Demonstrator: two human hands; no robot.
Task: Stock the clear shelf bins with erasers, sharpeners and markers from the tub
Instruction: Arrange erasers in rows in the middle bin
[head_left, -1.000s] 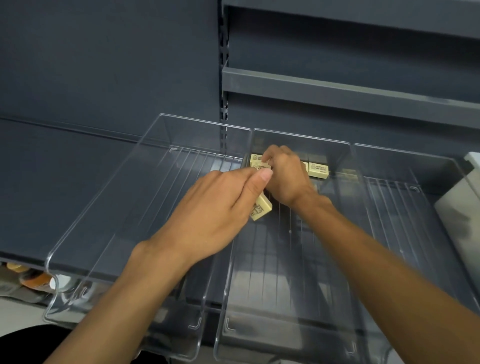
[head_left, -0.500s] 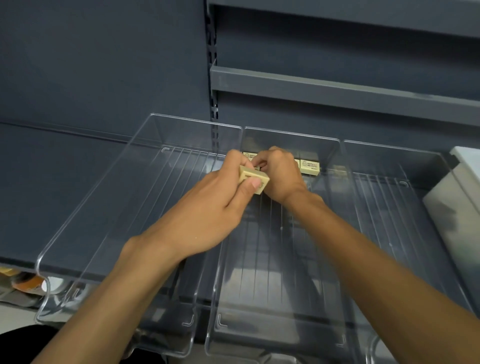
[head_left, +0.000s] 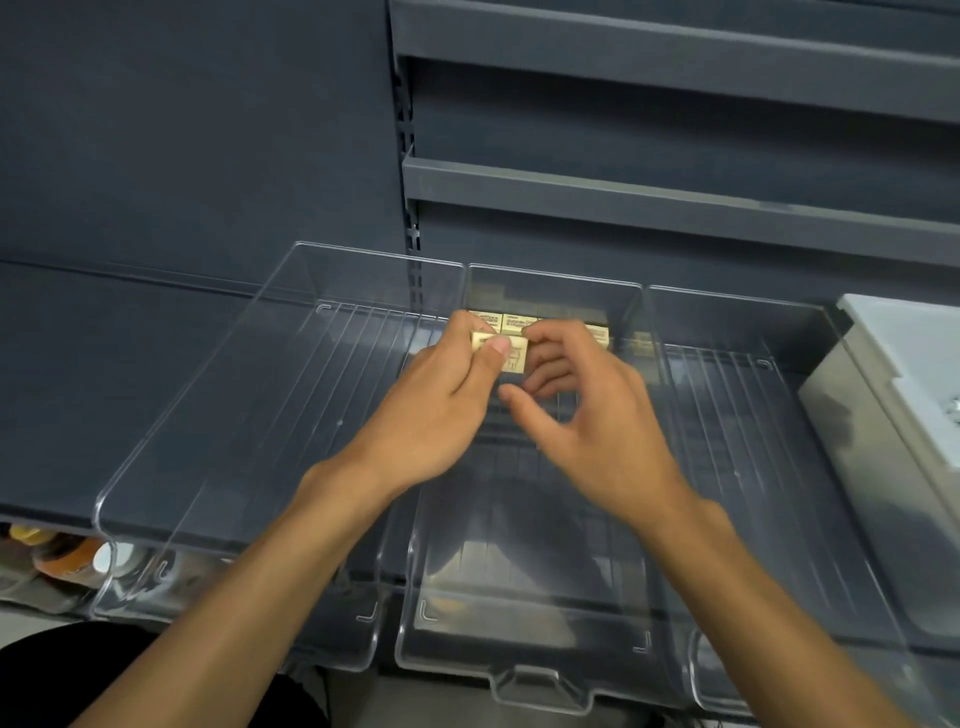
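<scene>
Eraser (head_left: 511, 356): pinched between thumb and fingers of left hand (head_left: 436, 410), over the rear of the middle bin (head_left: 519, 587), just in front of the row (head_left: 519, 322) at the bin's back wall.
Right hand (head_left: 597, 415): loosely curled, empty, just beside the eraser.
Best set flat, flush against the row, label up.

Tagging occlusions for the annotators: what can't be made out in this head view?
- Eraser row at the back of the middle bin: left hand and right hand cover part; no count.
- Print on the held eraser: too small, partly under the left thumb.
- Grey tub: cut off by the right edge, contents unseen.
- Lower-shelf items, bottom left: blurred behind clear bin fronts.
</scene>
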